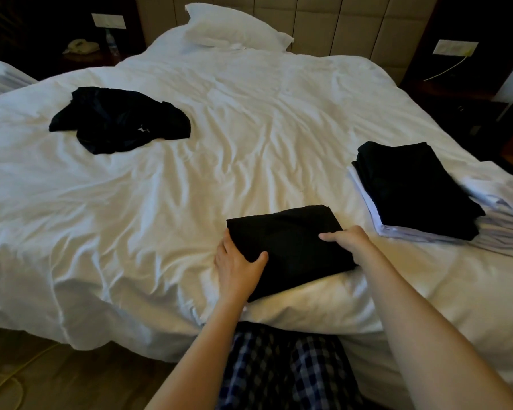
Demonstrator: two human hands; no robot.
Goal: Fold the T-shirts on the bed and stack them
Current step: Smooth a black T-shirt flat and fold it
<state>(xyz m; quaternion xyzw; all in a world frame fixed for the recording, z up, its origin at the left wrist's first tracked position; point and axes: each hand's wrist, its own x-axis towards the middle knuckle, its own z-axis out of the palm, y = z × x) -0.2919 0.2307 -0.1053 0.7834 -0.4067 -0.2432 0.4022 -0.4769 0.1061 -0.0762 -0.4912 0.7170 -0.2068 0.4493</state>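
A folded black T-shirt [290, 244] lies near the front edge of the white bed [219, 128]. My left hand [237, 264] grips its left edge, thumb on top and fingers tucked under. On the shirt's right side rests my right hand [348, 239], fingers curled over the cloth. To the right sits a stack of folded shirts [412, 187], black ones on top of white ones. A crumpled black T-shirt [119, 119] lies unfolded at the far left of the bed.
A white pillow [234, 26] leans at the padded headboard. White folded cloth [498, 190] lies beside the stack at the bed's right edge. A nightstand with a phone [80, 46] and a bottle stands at the back left. A yellow cable [9, 377] runs across the floor.
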